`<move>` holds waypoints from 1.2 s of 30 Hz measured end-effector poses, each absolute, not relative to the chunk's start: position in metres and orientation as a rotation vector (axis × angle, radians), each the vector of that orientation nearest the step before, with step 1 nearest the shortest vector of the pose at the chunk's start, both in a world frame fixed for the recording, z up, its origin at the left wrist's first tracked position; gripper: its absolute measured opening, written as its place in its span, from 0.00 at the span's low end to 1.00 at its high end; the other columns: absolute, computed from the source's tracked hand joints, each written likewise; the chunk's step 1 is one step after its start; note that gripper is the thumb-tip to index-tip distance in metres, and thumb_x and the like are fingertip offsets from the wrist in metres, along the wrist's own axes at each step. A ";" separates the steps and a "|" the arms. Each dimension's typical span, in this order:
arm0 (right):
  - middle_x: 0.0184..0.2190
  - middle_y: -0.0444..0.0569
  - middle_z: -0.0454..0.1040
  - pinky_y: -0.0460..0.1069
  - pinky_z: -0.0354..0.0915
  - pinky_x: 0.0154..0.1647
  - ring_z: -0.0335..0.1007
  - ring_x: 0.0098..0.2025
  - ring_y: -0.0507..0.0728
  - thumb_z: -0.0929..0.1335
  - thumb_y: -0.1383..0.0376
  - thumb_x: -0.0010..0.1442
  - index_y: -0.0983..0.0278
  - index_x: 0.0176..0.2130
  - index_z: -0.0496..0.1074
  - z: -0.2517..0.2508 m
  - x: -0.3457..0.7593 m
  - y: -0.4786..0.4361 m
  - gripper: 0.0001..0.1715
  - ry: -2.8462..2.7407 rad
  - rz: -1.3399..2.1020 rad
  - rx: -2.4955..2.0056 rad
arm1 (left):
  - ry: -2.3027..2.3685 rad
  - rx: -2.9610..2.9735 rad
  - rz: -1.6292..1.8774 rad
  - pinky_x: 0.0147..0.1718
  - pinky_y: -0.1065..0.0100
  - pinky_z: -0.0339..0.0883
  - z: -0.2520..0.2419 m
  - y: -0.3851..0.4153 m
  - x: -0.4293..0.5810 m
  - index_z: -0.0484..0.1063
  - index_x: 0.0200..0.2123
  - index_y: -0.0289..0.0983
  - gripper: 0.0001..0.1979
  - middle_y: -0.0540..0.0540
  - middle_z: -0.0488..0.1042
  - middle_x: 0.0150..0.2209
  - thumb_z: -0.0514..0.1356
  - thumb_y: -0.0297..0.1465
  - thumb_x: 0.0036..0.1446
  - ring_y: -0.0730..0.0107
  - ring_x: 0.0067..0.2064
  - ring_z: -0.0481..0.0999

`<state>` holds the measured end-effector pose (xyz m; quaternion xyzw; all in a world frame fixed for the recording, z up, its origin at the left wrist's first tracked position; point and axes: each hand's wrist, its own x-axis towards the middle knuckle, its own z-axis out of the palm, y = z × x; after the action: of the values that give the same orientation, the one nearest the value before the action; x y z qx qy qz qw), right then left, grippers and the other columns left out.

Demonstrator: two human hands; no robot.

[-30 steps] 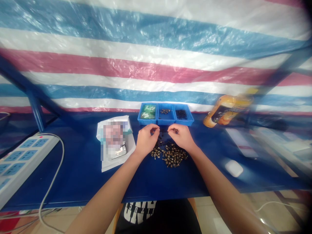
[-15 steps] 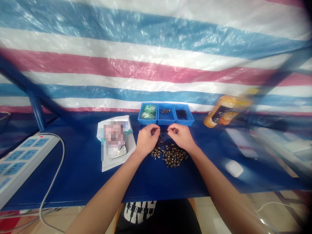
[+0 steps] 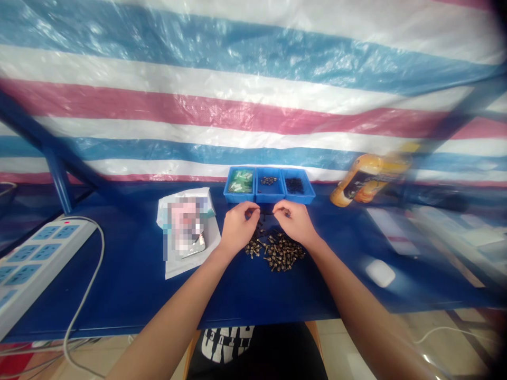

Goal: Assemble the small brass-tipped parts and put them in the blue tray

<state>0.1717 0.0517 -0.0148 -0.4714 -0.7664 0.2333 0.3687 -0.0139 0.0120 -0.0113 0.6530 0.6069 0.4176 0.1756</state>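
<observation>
Right hand (image 3: 295, 224) nudged back toward left hand (image 3: 236, 226), both grips still pinching small dark part (image 3: 264, 214) above screw pile (image 3: 277, 250), same piece in work

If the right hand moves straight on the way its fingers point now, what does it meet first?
Most likely the fingertips of the left hand, which face the right hand across a gap above the pile of small metal parts. Depth is unclear.
</observation>
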 end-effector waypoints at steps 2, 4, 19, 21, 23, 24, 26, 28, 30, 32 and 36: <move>0.26 0.43 0.77 0.47 0.64 0.32 0.71 0.28 0.54 0.66 0.65 0.56 0.59 0.34 0.77 -0.015 0.171 0.051 0.08 -1.944 0.613 -1.217 | 1.719 1.852 1.179 0.43 0.67 0.70 -0.012 0.012 -0.014 0.77 0.40 0.41 0.09 0.49 0.81 0.41 0.57 0.33 0.62 0.67 0.39 0.79; 0.26 0.43 0.77 0.48 0.64 0.32 0.71 0.28 0.54 0.67 0.64 0.56 0.59 0.34 0.77 -0.016 0.171 0.051 0.08 -1.939 0.620 -1.225 | 1.722 1.856 1.177 0.42 0.67 0.70 -0.012 0.012 -0.014 0.77 0.40 0.41 0.09 0.49 0.81 0.41 0.57 0.33 0.62 0.67 0.39 0.79; 0.36 0.43 0.80 0.50 0.65 0.38 0.74 0.34 0.56 0.65 0.68 0.58 0.57 0.37 0.79 -0.024 0.171 0.059 0.13 -2.067 0.484 -1.304 | 1.977 1.921 1.062 0.49 0.58 0.69 -0.022 0.016 -0.019 0.77 0.40 0.44 0.09 0.46 0.79 0.43 0.57 0.31 0.61 0.57 0.45 0.76; 0.43 0.45 0.80 0.50 0.65 0.40 0.75 0.39 0.57 0.66 0.67 0.60 0.55 0.42 0.80 -0.026 0.170 0.061 0.15 -2.134 0.431 -1.337 | 1.971 1.932 1.044 0.51 0.57 0.68 -0.024 0.016 -0.017 0.77 0.42 0.44 0.10 0.45 0.78 0.46 0.57 0.32 0.61 0.56 0.48 0.76; 0.46 0.46 0.79 0.50 0.64 0.40 0.74 0.43 0.59 0.66 0.64 0.62 0.54 0.44 0.80 -0.027 0.169 0.063 0.14 -2.208 0.405 -1.363 | 1.974 1.949 1.012 0.54 0.55 0.66 -0.025 0.016 -0.016 0.77 0.45 0.44 0.12 0.44 0.76 0.49 0.58 0.34 0.60 0.54 0.50 0.74; 0.45 0.46 0.78 0.50 0.64 0.39 0.74 0.44 0.59 0.67 0.63 0.62 0.54 0.43 0.80 -0.027 0.168 0.063 0.13 -2.238 0.397 -1.373 | 1.980 1.959 0.988 0.55 0.54 0.65 -0.026 0.017 -0.015 0.77 0.47 0.44 0.13 0.43 0.76 0.50 0.59 0.35 0.59 0.53 0.51 0.74; 0.44 0.46 0.78 0.50 0.63 0.38 0.74 0.43 0.58 0.67 0.62 0.63 0.53 0.41 0.80 -0.028 0.166 0.064 0.12 -2.276 0.382 -1.388 | 1.994 1.978 0.920 0.56 0.52 0.64 -0.027 0.018 -0.014 0.77 0.50 0.45 0.16 0.42 0.74 0.53 0.61 0.38 0.58 0.50 0.52 0.73; 0.43 0.47 0.77 0.50 0.63 0.37 0.74 0.41 0.58 0.67 0.62 0.64 0.54 0.39 0.80 -0.028 0.166 0.065 0.11 -2.291 0.370 -1.407 | 2.007 1.978 0.838 0.54 0.50 0.64 -0.028 0.020 -0.015 0.77 0.50 0.48 0.19 0.43 0.72 0.54 0.63 0.41 0.55 0.47 0.53 0.72; 0.43 0.48 0.77 0.50 0.63 0.37 0.73 0.41 0.58 0.66 0.63 0.64 0.56 0.38 0.79 -0.029 0.166 0.066 0.11 -2.297 0.372 -1.420 | 2.028 1.948 0.781 0.52 0.49 0.65 -0.028 0.023 -0.015 0.77 0.50 0.51 0.20 0.44 0.72 0.55 0.64 0.44 0.53 0.45 0.53 0.71; 0.42 0.49 0.78 0.50 0.63 0.38 0.74 0.41 0.59 0.65 0.64 0.65 0.58 0.38 0.78 -0.029 0.167 0.067 0.11 -2.278 0.401 -1.408 | 2.051 1.909 0.770 0.51 0.50 0.65 -0.029 0.026 -0.014 0.78 0.49 0.52 0.20 0.44 0.72 0.54 0.65 0.46 0.52 0.45 0.53 0.71; 0.40 0.49 0.80 0.51 0.66 0.45 0.75 0.43 0.58 0.65 0.67 0.64 0.60 0.40 0.77 -0.027 0.171 0.068 0.10 -2.149 0.573 -1.242 | 2.059 1.875 0.843 0.50 0.51 0.65 -0.026 0.028 -0.006 0.79 0.46 0.51 0.17 0.44 0.73 0.53 0.66 0.45 0.52 0.45 0.53 0.71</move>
<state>0.1708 0.0684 -0.0272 -0.4661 -0.8066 0.2150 0.2930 -0.0065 0.0279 -0.0256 0.6400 0.7030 0.2878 0.1157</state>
